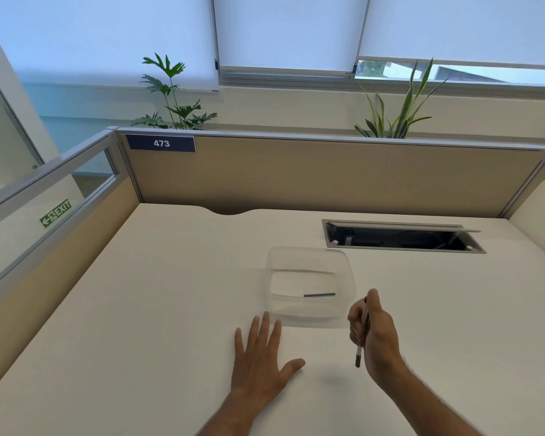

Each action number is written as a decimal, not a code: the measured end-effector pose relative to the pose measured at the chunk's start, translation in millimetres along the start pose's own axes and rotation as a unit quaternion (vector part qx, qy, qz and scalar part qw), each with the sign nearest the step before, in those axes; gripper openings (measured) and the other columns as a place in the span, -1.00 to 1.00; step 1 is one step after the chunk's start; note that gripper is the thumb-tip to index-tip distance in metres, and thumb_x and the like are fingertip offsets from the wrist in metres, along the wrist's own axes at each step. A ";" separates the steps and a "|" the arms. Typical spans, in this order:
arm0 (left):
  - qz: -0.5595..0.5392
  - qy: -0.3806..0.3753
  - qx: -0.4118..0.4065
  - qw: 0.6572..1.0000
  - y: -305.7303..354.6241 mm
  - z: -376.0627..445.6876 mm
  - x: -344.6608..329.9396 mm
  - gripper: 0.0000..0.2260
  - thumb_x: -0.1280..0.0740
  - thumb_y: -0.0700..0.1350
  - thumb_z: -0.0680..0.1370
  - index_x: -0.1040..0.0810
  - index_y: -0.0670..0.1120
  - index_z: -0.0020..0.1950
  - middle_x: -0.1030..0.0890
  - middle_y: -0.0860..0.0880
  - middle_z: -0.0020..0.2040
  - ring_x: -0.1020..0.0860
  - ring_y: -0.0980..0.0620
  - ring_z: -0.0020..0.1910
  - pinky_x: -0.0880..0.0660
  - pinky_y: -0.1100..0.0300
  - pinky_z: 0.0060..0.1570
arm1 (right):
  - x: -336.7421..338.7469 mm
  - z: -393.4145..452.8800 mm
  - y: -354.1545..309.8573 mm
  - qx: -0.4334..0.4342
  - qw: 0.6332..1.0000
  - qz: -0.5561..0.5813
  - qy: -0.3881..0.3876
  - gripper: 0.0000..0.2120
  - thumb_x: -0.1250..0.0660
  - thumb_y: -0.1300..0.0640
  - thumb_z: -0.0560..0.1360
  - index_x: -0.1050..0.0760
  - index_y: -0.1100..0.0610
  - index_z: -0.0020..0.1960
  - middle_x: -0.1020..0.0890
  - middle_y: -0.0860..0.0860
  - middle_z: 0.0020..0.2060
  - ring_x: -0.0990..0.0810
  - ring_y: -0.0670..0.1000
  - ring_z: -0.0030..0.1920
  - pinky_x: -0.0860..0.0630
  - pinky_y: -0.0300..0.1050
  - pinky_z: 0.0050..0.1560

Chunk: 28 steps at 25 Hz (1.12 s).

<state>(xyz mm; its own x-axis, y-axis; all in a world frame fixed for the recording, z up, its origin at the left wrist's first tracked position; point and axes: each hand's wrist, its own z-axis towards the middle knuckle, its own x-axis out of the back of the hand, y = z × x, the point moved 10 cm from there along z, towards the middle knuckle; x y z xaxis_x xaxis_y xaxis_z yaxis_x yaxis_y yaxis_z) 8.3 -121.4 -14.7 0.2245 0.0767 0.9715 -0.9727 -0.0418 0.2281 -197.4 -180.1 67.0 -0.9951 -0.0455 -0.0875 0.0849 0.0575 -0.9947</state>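
Risk: pen (pixel 358 354) could clip rim, light unheld tub (pixel 348 278) skids | right hand (pixel 376 338) curled round pen | left hand (pixel 260 357) flat, fingers straight, on desk (pixel 170 309)

Bright, soft daylight through the window blinds (pixel 290 29); faint shadows on the counter (pixel 170 294); wide-angle bending at edges; slight softness.

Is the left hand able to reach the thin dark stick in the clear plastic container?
Probably yes: the left hand lies flat before the open clear plastic container, and nothing covers the thin dark stick.
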 end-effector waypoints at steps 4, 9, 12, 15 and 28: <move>0.018 0.002 -0.005 1.000 -8.9 -6.4 -11.4 -0.14 0.02 0.53 0.41 -0.28 -0.05 0.49 -0.20 -0.14 0.53 0.02 -0.02 0.48 0.11 -0.25 0.37 | -3.9 -1.6 -1.3 -0.020 0.999 0.042 -0.007 -0.45 -0.14 -0.21 0.51 -0.17 0.12 -0.50 -0.17 -0.01 -0.61 -0.05 -0.03 -0.54 -0.04 -0.18 -0.52; 0.002 -0.001 -0.009 1.000 -12.1 -5.7 -17.7 -0.11 0.06 0.56 0.39 -0.09 0.01 0.54 0.02 -0.07 0.56 0.35 0.11 0.46 0.24 -0.26 0.41 | -4.3 -1.6 -1.4 -0.031 0.998 0.055 -0.007 -0.50 -0.13 -0.15 0.50 -0.08 0.13 -0.44 -0.15 -0.04 -0.61 -0.03 -0.05 -0.54 -0.07 -0.27 -0.54; 0.003 -0.002 -0.007 1.000 -13.0 -4.6 -18.4 -0.10 0.07 0.56 0.39 -0.05 0.01 0.55 0.03 -0.08 0.57 0.30 0.08 0.48 0.25 -0.27 0.40 | -6.8 -1.4 -5.8 -0.019 0.999 0.045 -0.009 -0.52 -0.10 -0.12 0.51 -0.14 0.11 -0.47 -0.16 -0.05 -0.61 -0.04 -0.05 -0.56 -0.09 -0.29 -0.54; -0.002 0.006 -0.004 1.000 -13.3 -4.6 -17.6 -0.11 0.05 0.56 0.40 -0.08 0.00 0.55 0.01 -0.09 0.57 0.36 0.12 0.47 0.23 -0.28 0.40 | -7.5 -2.5 -7.0 -0.014 0.999 0.034 -0.007 -0.54 -0.09 -0.10 0.51 -0.15 0.10 -0.48 -0.16 -0.05 -0.61 -0.05 -0.05 -0.56 -0.09 -0.28 -0.55; -0.010 0.011 -0.007 1.000 -13.4 -5.1 -16.9 -0.12 0.05 0.55 0.40 -0.10 -0.01 0.54 0.01 -0.08 0.57 0.46 0.16 0.42 0.23 -0.28 0.40 | -7.2 -5.9 -8.4 0.015 0.999 0.037 -0.028 -0.50 -0.10 -0.15 0.52 -0.16 0.12 -0.47 -0.16 -0.04 -0.60 -0.04 -0.05 -0.55 -0.05 -0.25 -0.51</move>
<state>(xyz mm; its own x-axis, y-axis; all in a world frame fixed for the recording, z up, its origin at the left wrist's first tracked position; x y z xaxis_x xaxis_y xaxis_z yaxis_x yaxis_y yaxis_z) 17.2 -117.0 -34.5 0.2431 0.0999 0.9648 -0.9687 -0.0260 0.2468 -191.2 -174.3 76.3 -0.9815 -0.0990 -0.1638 0.1613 0.0323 -0.9864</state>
